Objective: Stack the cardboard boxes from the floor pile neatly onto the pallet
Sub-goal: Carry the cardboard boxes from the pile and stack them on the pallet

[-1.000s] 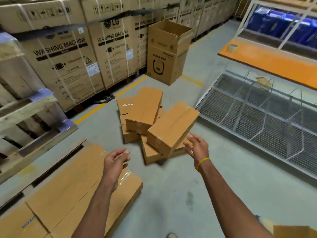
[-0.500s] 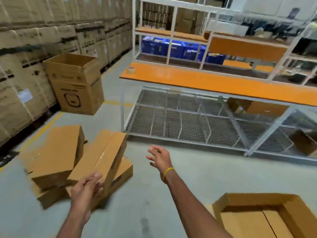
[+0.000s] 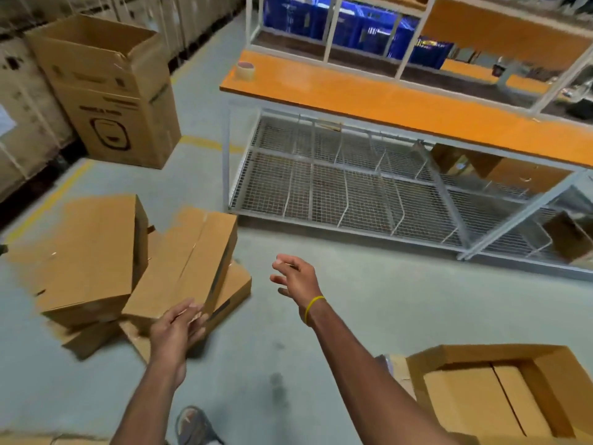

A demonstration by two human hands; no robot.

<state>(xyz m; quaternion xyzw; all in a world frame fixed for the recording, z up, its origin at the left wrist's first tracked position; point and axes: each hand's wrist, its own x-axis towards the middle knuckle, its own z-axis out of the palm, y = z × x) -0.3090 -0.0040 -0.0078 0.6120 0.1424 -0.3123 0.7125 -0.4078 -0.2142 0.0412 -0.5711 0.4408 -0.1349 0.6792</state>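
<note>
Several closed brown cardboard boxes lie in a loose pile on the grey floor at the left. A tilted box (image 3: 186, 264) leans on top in the middle, and another box (image 3: 86, 255) rests to its left. My left hand (image 3: 176, 329) touches the near corner of the tilted box, fingers straight and not closed around it. My right hand (image 3: 296, 279) hovers open to the right of that box, apart from it, a yellow band on its wrist. No pallet is in view.
A tall open carton (image 3: 109, 88) stands at the back left beside stacked appliance boxes. An orange-topped workbench (image 3: 385, 97) with wire mesh shelving (image 3: 337, 187) fills the right. An open box (image 3: 500, 396) sits at the bottom right. My shoe (image 3: 192, 425) shows below.
The view swung right, away from the pallet and toward the workbench, then dipped closer to the pile. My left hand reached the tilted box's corner; my right hand stayed open beside it.
</note>
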